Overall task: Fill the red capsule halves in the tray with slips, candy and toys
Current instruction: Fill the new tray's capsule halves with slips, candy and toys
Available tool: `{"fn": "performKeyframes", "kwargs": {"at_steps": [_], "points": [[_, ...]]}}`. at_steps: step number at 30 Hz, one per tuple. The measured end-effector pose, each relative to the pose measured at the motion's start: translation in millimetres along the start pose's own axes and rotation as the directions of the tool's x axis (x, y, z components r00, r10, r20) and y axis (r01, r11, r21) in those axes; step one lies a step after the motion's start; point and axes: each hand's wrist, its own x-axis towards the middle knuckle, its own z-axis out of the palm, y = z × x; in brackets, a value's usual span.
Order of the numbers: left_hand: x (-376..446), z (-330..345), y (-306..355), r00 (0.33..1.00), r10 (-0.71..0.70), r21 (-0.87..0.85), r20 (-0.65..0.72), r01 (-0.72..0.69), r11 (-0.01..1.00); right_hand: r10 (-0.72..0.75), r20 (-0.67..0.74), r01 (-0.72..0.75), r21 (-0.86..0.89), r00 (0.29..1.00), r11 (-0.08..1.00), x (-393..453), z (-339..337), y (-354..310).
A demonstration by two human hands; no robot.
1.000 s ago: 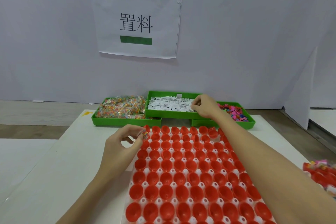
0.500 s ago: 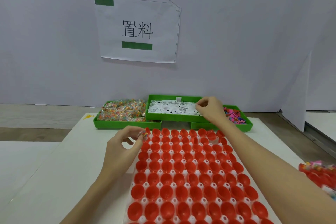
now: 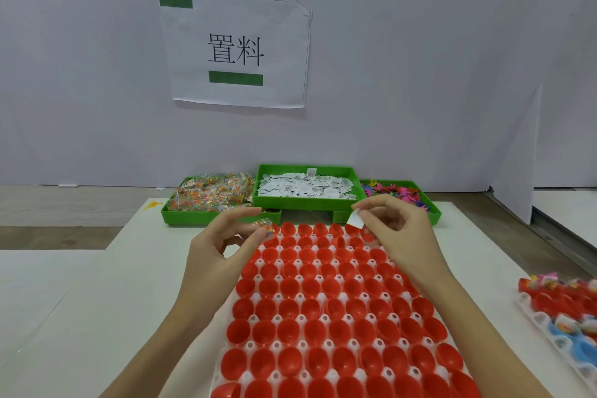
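Note:
A white tray (image 3: 258,268) holds several rows of open red capsule halves (image 3: 316,307) in front of me. My left hand (image 3: 219,245) pinches a small clear packet of coloured candy (image 3: 266,227) over the tray's far left corner. My right hand (image 3: 397,236) pinches a white paper slip (image 3: 354,218) above the far right capsules. Behind the tray stand three green bins: candy packets (image 3: 210,192) at left, white slips (image 3: 305,187) in the middle, pink and coloured toys (image 3: 399,192) at right.
A second tray (image 3: 562,310) with filled red and blue capsules lies at the right edge of the white table (image 3: 97,317). A paper sign (image 3: 235,48) hangs on the white wall behind the bins. A white panel (image 3: 517,158) leans at far right.
My right hand has drawn back from the slip bin toward me, now holding a white slip over the tray's far row. My left hand stays near the far left corner with its candy.

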Motion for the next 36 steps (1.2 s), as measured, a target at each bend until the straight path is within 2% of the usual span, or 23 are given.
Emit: {"fn": "performKeyframes", "kwargs": {"at_steps": [4,6,8,12,19,24,27,31,36], "points": [[-9,7,16,0.999,0.028,-0.032,0.037,-0.027,0.999,-0.037,0.130,0.045,-0.059,0.991,0.997,-17,-5,-18],[-13,12,21,0.996,0.057,-0.010,0.076,-0.056,0.998,-0.059,0.143,0.070,-0.070,0.988,0.995,-22,-6,-26],[-17,16,24,0.985,0.080,0.015,0.150,-0.084,0.996,-0.062,0.163,0.072,-0.056,0.985,0.996,-29,-3,-33],[-25,24,28,0.950,0.106,-0.043,0.294,-0.098,0.994,-0.095,0.236,0.104,-0.026,0.967,0.994,-40,10,-38],[-29,28,32,0.971,0.069,-0.080,0.227,-0.052,0.995,-0.099,0.331,0.078,0.075,0.939,0.994,-45,17,-39],[-28,26,34,0.958,0.057,-0.013,0.282,-0.055,0.998,-0.092,0.385,0.087,0.031,0.918,0.996,-42,11,-38],[-27,25,36,0.967,0.031,-0.032,0.253,-0.023,0.999,-0.071,0.297,0.087,-0.041,0.952,0.995,-34,-3,-37],[-25,21,35,0.974,0.004,-0.038,0.228,0.005,0.999,0.002,0.137,0.015,-0.121,0.991,0.993,-19,-24,-21],[-21,17,31,0.981,0.011,-0.001,0.196,-0.011,1.000,0.094,-0.061,-0.109,-0.327,0.994,0.939,17,-33,22]]}}
